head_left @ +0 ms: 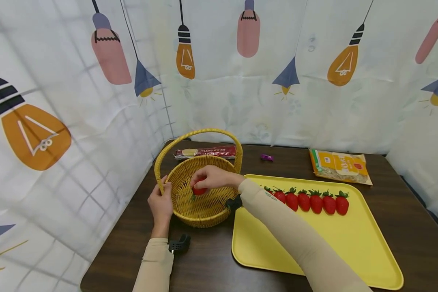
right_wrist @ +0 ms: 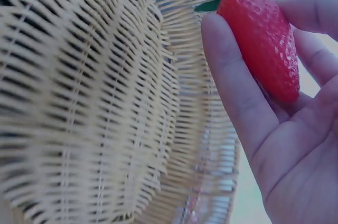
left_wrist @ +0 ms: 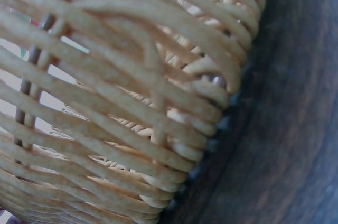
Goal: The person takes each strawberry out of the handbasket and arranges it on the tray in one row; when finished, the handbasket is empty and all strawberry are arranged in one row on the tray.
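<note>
My right hand (head_left: pixel 216 177) is over the inside of a yellow wicker basket (head_left: pixel 201 219), pinching a red strawberry (right_wrist: pixel 260 36) between thumb and fingers. The strawberry's green leaves point away from the palm in the right wrist view. At the basket's left side, my left hand (head_left: pixel 162 205) grips the rim near the foot of the tall arched handle (head_left: pixel 200 132). Only the woven outer wall (left_wrist: pixel 121 86) shows in the left wrist view; the left fingers are out of sight there. No other strawberry shows on the visible part of the basket floor.
Several strawberries (head_left: pixel 316 202) lie in a row along the back of a yellow tray (head_left: pixel 336 243), right of the basket. A red packet (head_left: pixel 219 151) lies behind the basket, a small purple wrapped item (head_left: pixel 267 157) farther right. An orange-and-clear bag (head_left: pixel 341 166) rests behind the tray.
</note>
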Motion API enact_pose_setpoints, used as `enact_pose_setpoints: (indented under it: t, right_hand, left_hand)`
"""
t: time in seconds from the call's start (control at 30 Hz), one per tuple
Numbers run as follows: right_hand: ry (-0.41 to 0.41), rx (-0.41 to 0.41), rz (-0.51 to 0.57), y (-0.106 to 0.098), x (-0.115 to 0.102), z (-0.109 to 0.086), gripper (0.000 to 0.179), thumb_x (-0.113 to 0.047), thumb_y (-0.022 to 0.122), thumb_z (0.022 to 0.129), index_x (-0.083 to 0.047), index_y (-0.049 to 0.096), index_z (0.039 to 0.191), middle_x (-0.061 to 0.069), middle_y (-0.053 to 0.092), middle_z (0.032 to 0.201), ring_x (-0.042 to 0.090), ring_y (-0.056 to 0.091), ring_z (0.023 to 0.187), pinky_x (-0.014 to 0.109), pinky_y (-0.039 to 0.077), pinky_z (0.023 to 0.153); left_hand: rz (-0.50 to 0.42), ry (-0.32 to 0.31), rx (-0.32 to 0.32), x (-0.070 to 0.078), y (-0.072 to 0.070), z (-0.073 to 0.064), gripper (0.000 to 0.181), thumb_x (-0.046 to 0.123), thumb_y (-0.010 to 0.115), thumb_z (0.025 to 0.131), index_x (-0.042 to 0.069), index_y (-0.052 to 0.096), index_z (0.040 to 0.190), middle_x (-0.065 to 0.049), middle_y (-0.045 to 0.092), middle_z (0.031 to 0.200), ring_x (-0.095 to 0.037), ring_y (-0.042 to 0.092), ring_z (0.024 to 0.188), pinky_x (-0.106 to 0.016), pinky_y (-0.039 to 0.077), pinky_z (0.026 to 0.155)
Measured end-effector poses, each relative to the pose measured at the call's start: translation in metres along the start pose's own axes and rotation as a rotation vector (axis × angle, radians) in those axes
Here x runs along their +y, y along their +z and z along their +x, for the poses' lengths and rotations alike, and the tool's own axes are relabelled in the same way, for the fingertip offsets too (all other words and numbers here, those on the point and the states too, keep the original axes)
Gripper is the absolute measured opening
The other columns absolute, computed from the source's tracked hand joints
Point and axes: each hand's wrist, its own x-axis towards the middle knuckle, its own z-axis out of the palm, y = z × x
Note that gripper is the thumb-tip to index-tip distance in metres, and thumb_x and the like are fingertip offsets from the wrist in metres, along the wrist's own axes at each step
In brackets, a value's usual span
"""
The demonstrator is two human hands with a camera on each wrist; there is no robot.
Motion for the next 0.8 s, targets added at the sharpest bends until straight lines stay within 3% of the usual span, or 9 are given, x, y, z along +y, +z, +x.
enact_pose_setpoints:
  t: [0.27,0.37,0.47,0.6,0.8]
  right_hand:
    - [-0.033,0.035,0.074,-0.010,0.016,-0.030,0.026,-0.011,0.053,0.100,-0.007,0.071,0.119,0.006,0.068,0.120,0.016,0.069,0.088,0.042,0.057,0.076]
    - [-0.015,0.088,0.079,-0.014,0.024,-0.043,0.026,-0.016,0.056,0.100,-0.010,0.071,0.120,0.004,0.068,0.121,0.013,0.068,0.093,0.041,0.056,0.079]
    - [0.013,0.146,0.097,-0.020,0.032,-0.059,0.025,-0.020,0.059,0.099,-0.014,0.071,0.120,0.002,0.067,0.122,0.014,0.067,0.096,0.041,0.055,0.082]
    - [0.042,0.188,0.161,-0.028,0.042,-0.082,0.030,-0.018,0.061,0.097,-0.012,0.067,0.125,0.005,0.067,0.121,0.026,0.069,0.096,0.042,0.054,0.084]
    - [0.040,0.257,0.305,-0.034,0.055,-0.112,0.031,-0.015,0.064,0.095,-0.005,0.062,0.125,0.013,0.064,0.118,0.042,0.065,0.103,0.050,0.050,0.089]
  left_hand:
    - [-0.001,-0.013,-0.017,-0.002,-0.002,0.000,0.035,0.031,0.057,0.100,0.014,0.066,0.129,-0.008,0.048,0.061,-0.015,0.029,0.049,-0.029,0.030,0.051]
    - [-0.002,-0.021,-0.015,-0.003,-0.002,0.000,0.035,0.032,0.057,0.100,0.014,0.066,0.129,-0.013,0.056,0.069,-0.015,0.033,0.052,-0.028,0.031,0.054]
    - [-0.003,-0.026,-0.019,-0.003,-0.001,0.000,0.036,0.033,0.057,0.100,0.015,0.066,0.129,-0.018,0.065,0.088,-0.015,0.040,0.058,-0.027,0.032,0.058]
    - [0.006,-0.030,-0.026,-0.002,0.001,0.000,0.036,0.034,0.056,0.100,0.016,0.065,0.130,-0.018,0.068,0.097,-0.014,0.042,0.062,-0.027,0.033,0.060]
    - [0.008,-0.038,-0.009,0.001,0.000,0.000,0.033,0.031,0.057,0.100,0.015,0.067,0.127,-0.021,0.062,0.083,-0.012,0.041,0.061,-0.025,0.033,0.060]
